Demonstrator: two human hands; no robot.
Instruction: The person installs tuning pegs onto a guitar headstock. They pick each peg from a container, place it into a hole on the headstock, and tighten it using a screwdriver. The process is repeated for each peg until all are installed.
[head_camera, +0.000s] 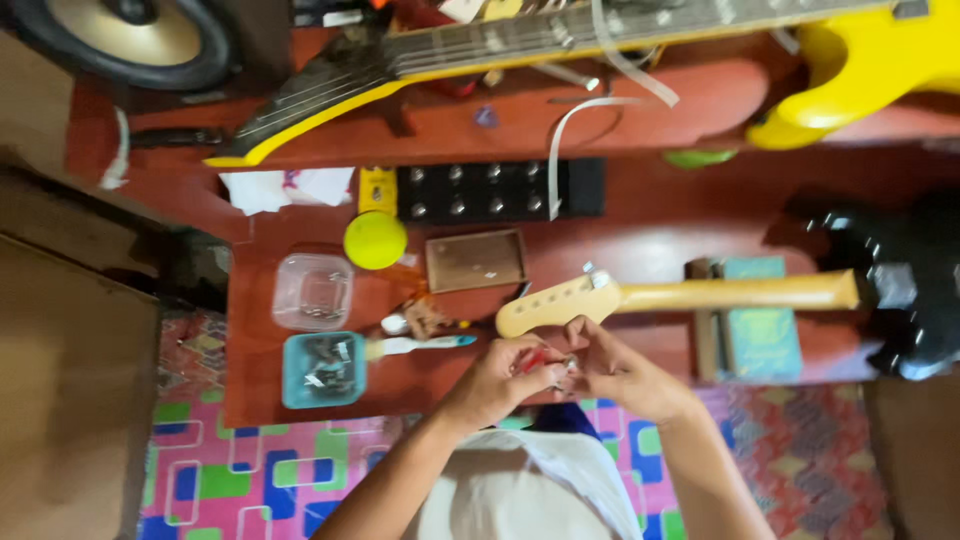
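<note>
Hands are meeting at the near edge of the red bench (300, 400), just below the headstock (545, 305) of a pale maple guitar neck (740, 293) that is lying across the bench toward a black guitar body (900, 290) on the right. The left hand (505, 380) is curling its fingers shut around a red-handled tool (535, 360), only a sliver of red showing between the fingers. The right hand (620, 370) is pinching a small shiny metal part (570, 368) between thumb and fingertips, touching the left hand's fingertips; the part is blurred and I cannot tell what it is. Both are hovering just beside the headstock without resting on it.

Left of the hands, a white-and-teal toothbrush (420, 346) is lying beside a teal tray (322, 370) holding small metal pieces, with a clear plastic box (312, 291) behind it. A round yellow lid (375, 240) and a shallow brown tray (476, 260) are sitting further back, and a black strip with rows of silver screw heads (490, 190) is lying behind them. The neck is passing over a teal block (760, 320). A yellow electric guitar (860, 60) is stretching across the far side of the bench, and a speaker cone (130, 35) is showing at the top left corner. Below the bench, a bright patterned floor mat (250, 480) is spreading out.
</note>
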